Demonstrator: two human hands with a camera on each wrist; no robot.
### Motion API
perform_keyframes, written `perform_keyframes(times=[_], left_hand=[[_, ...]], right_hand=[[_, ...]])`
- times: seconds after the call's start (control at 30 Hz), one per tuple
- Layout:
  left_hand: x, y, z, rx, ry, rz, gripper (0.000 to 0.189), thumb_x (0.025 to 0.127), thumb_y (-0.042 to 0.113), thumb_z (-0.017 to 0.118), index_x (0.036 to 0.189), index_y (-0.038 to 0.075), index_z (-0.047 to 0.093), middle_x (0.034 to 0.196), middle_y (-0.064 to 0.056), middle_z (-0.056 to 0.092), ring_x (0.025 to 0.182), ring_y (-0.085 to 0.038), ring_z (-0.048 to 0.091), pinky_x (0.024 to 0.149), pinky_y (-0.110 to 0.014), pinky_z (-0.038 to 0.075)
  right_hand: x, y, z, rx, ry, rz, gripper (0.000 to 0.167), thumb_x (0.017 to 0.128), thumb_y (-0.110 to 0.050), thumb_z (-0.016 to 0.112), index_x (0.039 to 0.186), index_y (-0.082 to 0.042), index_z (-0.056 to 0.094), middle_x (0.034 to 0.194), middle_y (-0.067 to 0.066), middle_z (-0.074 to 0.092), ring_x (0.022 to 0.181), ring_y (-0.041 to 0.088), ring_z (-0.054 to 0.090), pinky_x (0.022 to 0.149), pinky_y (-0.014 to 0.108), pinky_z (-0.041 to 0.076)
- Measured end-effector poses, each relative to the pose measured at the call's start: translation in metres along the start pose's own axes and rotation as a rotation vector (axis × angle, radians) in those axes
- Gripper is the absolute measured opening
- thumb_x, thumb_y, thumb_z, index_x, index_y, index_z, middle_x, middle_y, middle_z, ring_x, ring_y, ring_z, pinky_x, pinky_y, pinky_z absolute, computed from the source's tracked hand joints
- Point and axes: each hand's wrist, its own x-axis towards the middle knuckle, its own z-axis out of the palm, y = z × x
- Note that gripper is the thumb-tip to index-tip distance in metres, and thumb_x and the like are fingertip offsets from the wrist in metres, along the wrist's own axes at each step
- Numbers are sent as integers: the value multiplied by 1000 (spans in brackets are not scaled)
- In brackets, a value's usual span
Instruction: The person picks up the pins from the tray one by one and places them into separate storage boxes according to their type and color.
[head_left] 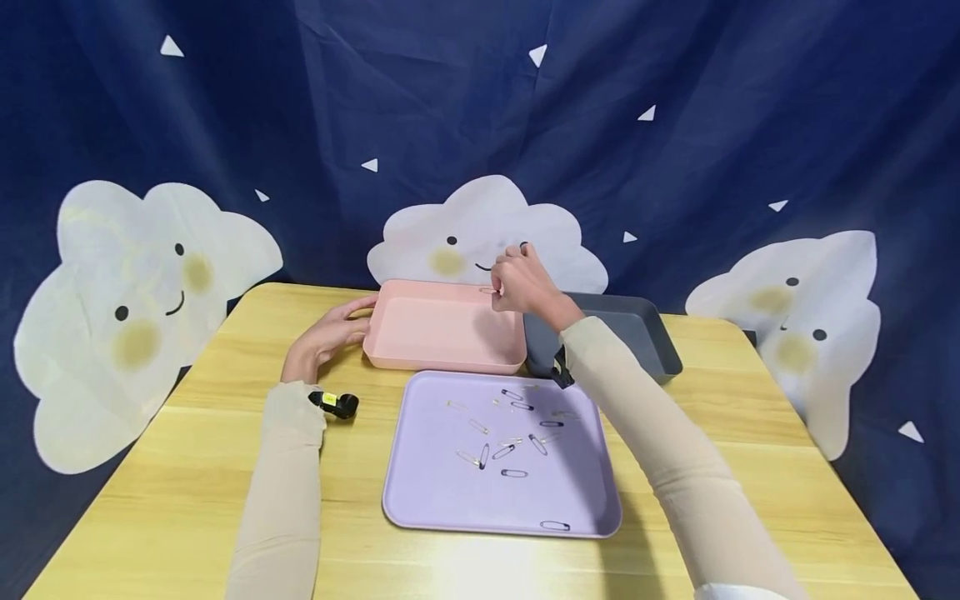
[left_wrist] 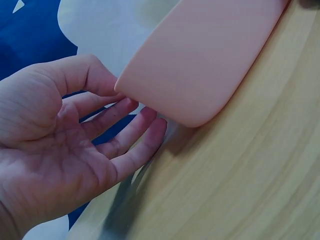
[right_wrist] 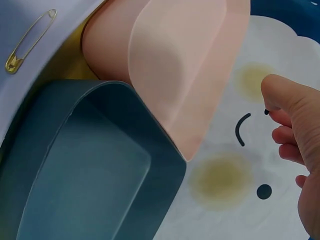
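Note:
My right hand (head_left: pixel 520 279) is raised over the back right corner of the pink tray (head_left: pixel 442 329). Its thumb and fingertips pinch a small safety pin (head_left: pixel 486 290), which sticks out to the left in the head view. In the right wrist view the curled right hand (right_wrist: pixel 295 117) hides most of the pin. My left hand (head_left: pixel 330 333) rests at the pink tray's left end, its spread fingers (left_wrist: pixel 142 142) against the outer wall and thumb at the rim corner. Several black and gold safety pins (head_left: pixel 514 473) lie scattered on the lilac tray (head_left: pixel 442 508) in front.
A dark grey tray (head_left: pixel 633 333) stands to the right of the pink one, side by side. All three trays sit on a light wooden table (head_left: pixel 360 517). Behind it hangs a navy curtain (head_left: pixel 450 108) printed with white clouds.

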Motion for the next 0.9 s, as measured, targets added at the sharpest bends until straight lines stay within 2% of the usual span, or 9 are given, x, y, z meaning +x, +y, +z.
perform_keyframes(times=[0.13,0.37,0.47,0.6,0.7,0.8,0.9], left_hand=[[1,-3,-2,50,-39,25,70,102,9,57,163,12,23,169,-12,23,142,-27,39,94,-16,45],[-1,-2,-6,195,-47,64,74,98,5,54,164,11,20,164,-20,17,121,-28,44,92,-19,44],[-1,0,-6,252,-47,58,76,96,7,52,164,12,17,160,-21,17,121,-29,41,97,-28,39],[0,3,-5,310,-50,63,76,97,9,49,164,11,15,159,-23,17,131,-37,33,109,-47,32],[-1,4,-6,331,-46,72,74,99,9,49,164,10,15,160,-24,17,138,-41,26,116,-55,24],[-2,4,-5,333,-34,69,74,97,8,50,164,9,18,159,-24,19,135,-39,28,114,-51,27],[-3,4,-4,319,-23,69,74,95,6,52,163,8,21,157,-23,21,128,-34,34,106,-42,33]], right_hand=[[2,0,6,-21,-15,6,14,78,-15,69,68,-16,59,79,0,58,84,23,42,88,43,27],[6,1,14,-65,-43,-16,16,78,-17,70,69,-15,58,84,2,56,90,25,42,92,45,30],[8,2,16,-88,-46,-24,13,77,-16,69,69,-14,59,86,3,55,92,26,43,92,45,30],[10,4,18,-116,-52,-37,11,78,-14,66,69,-14,59,88,4,55,93,26,43,92,44,30],[12,5,22,-147,-62,-53,12,81,-15,64,70,-14,59,89,4,55,91,26,42,90,43,30],[13,5,27,-167,-81,-62,17,86,-21,67,71,-13,60,89,4,56,91,26,42,89,43,31],[13,5,31,-177,-111,-60,23,89,-27,69,72,-14,62,90,4,56,91,25,42,90,43,31]])
